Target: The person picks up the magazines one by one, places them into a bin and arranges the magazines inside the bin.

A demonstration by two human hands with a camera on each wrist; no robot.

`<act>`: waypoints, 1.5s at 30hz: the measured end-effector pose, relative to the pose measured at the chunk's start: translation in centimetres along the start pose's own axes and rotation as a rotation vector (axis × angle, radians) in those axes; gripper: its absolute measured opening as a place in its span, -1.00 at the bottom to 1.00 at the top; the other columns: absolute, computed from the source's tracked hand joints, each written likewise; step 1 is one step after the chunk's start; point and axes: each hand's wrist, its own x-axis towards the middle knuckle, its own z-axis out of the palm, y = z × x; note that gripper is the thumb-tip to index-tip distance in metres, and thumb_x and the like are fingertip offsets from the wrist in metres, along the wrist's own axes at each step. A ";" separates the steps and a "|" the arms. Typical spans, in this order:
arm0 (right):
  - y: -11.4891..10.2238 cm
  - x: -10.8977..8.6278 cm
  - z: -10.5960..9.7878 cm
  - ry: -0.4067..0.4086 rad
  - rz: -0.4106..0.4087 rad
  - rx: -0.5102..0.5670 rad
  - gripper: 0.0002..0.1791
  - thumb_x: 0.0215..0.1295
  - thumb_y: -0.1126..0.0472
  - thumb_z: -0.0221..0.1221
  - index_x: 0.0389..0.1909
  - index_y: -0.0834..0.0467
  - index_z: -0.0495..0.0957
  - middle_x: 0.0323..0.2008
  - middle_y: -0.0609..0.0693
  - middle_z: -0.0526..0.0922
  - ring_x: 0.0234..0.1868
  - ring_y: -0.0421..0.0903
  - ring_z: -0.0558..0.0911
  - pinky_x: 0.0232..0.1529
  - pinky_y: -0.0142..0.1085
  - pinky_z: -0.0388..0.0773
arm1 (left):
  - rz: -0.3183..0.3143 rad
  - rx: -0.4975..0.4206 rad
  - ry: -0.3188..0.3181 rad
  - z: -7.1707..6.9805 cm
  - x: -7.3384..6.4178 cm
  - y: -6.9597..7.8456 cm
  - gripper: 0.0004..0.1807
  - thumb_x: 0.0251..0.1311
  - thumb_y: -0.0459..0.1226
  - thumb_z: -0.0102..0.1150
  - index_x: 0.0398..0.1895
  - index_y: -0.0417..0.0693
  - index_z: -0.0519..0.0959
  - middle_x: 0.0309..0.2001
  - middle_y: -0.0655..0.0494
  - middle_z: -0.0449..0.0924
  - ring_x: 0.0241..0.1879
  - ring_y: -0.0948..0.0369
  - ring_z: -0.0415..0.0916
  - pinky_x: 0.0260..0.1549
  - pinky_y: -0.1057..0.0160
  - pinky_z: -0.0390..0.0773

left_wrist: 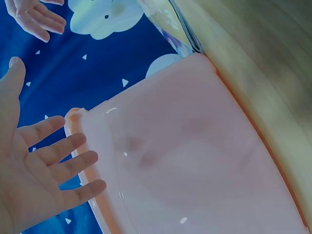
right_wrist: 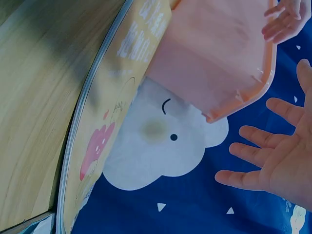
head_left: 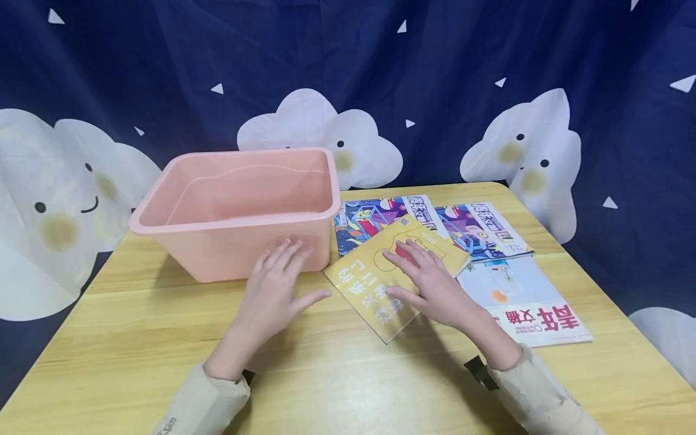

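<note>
My left hand hovers in front of the pink plastic bin, its fingers spread and nothing in its grasp. In the left wrist view the palm and straight fingers show beside the bin's wall. To the right, my right hand is held over a yellow booklet, fingers apart and holding nothing. The booklet lies askew, overlapping a colourful magazine behind it and a pale magazine with red lettering. In the right wrist view the booklet lies apart from the fingers.
A second colourful magazine lies at the back right, overlapping the pale one. Everything stands on a light wooden table. Behind its far edge hangs a dark blue curtain printed with white clouds and triangles.
</note>
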 end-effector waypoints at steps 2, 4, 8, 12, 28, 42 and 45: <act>0.0 0.0 0.0 -0.001 0.004 -0.001 -0.35 0.20 -0.12 0.06 0.27 0.06 0.23 0.28 0.15 0.15 0.33 0.10 -0.03 0.22 0.13 -0.13 | 0.015 -0.007 0.045 -0.2 0.1 -0.2 -0.17 -0.05 0.26 0.05 0.07 -0.24 0.43 0.09 -0.20 0.40 0.15 -0.10 0.23 0.07 -0.12 0.19; 0.0 0.1 0.0 0.001 0.003 0.000 -0.35 0.20 -0.12 0.06 0.27 0.07 0.23 0.28 0.15 0.15 0.33 0.09 -0.03 0.22 0.12 -0.13 | 0.021 -0.019 0.075 -0.3 0.2 -0.3 -0.18 -0.05 0.25 0.06 0.05 -0.26 0.44 0.06 -0.20 0.42 0.14 -0.10 0.25 0.06 -0.12 0.21; 0.1 0.1 0.0 0.005 -0.005 0.000 -0.36 0.21 -0.11 0.06 0.26 0.08 0.23 0.28 0.15 0.16 0.33 0.09 -0.01 0.22 0.11 -0.11 | 0.028 -0.027 0.102 -0.7 0.3 -0.7 -0.20 -0.03 0.24 0.05 0.04 -0.27 0.45 0.04 -0.18 0.44 0.12 -0.10 0.27 0.04 -0.12 0.23; 0.1 0.1 -0.1 0.007 -0.014 -0.001 -0.35 0.20 -0.12 0.07 0.26 0.09 0.25 0.27 0.14 0.17 0.32 0.09 0.00 0.22 0.10 -0.10 | 0.035 -0.020 0.120 -1.1 0.4 -1.0 -0.23 -0.02 0.22 0.06 0.02 -0.28 0.46 0.03 -0.18 0.45 0.12 -0.10 0.28 0.04 -0.12 0.23; 0.2 -0.1 -0.1 -0.017 -0.026 -0.015 -0.37 0.21 -0.12 0.05 0.25 0.10 0.26 0.28 0.13 0.17 0.32 0.08 0.02 0.23 0.08 -0.08 | 0.017 -0.017 0.283 -2.9 0.7 -2.9 -0.27 0.10 0.21 -0.08 -0.09 -0.33 0.51 -0.04 -0.23 0.49 0.04 -0.13 0.34 -0.03 -0.14 0.24; 0.3 -0.2 0.0 -0.013 -0.021 -0.020 -0.38 0.19 -0.09 0.09 0.23 0.11 0.29 0.27 0.12 0.19 0.31 0.08 0.05 0.21 0.10 -0.03 | -0.056 0.013 0.384 -5.1 0.3 -5.1 -0.29 0.12 0.19 -0.11 -0.13 -0.34 0.52 -0.10 -0.24 0.52 0.03 -0.11 0.35 -0.06 -0.16 0.22; 0.3 -0.2 -0.1 0.004 -0.027 -0.015 -0.39 0.17 -0.05 0.13 0.21 0.12 0.31 0.26 0.12 0.21 0.30 0.07 0.08 0.21 0.10 -0.02 | -0.073 0.021 0.370 -5.8 0.3 -5.7 -0.33 0.10 0.15 -0.05 -0.11 -0.33 0.52 -0.08 -0.23 0.51 0.05 -0.11 0.33 -0.08 -0.16 0.21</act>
